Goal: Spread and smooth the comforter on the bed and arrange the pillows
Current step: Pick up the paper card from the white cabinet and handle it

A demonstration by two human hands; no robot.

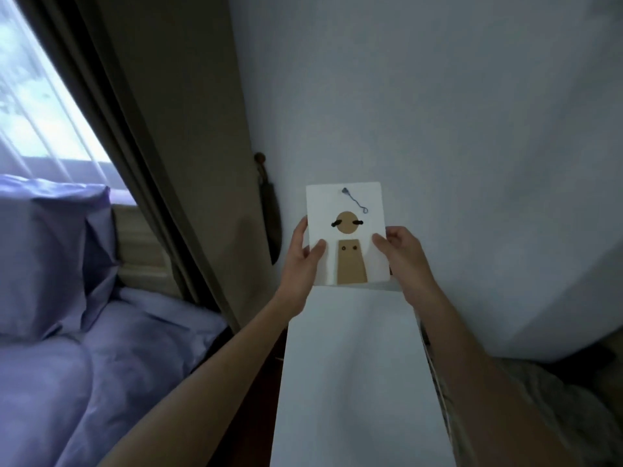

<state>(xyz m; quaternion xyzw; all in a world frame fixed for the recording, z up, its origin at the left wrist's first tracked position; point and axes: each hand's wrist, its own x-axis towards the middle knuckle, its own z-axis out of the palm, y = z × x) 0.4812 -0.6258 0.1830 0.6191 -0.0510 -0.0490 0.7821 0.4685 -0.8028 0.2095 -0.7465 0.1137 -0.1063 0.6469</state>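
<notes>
A lilac comforter [111, 352] lies rumpled over the bed at the lower left. A lilac pillow [50, 251] stands upright against the headboard by the window. Both of my hands are away from the bed, over to the right. My left hand [303, 261] and my right hand [403, 254] hold a white card [347, 203] by its two lower sides. The card bears a brown paper figure with a round head and a piece of blue thread. It is held upright in front of the wall.
A tall white panel [354, 382] stands below the card, between my forearms. Beige curtains [161, 136] hang between the window [30, 96] and the pale wall [438, 96]. A dark curtain tieback [269, 210] hangs on the wall near the card.
</notes>
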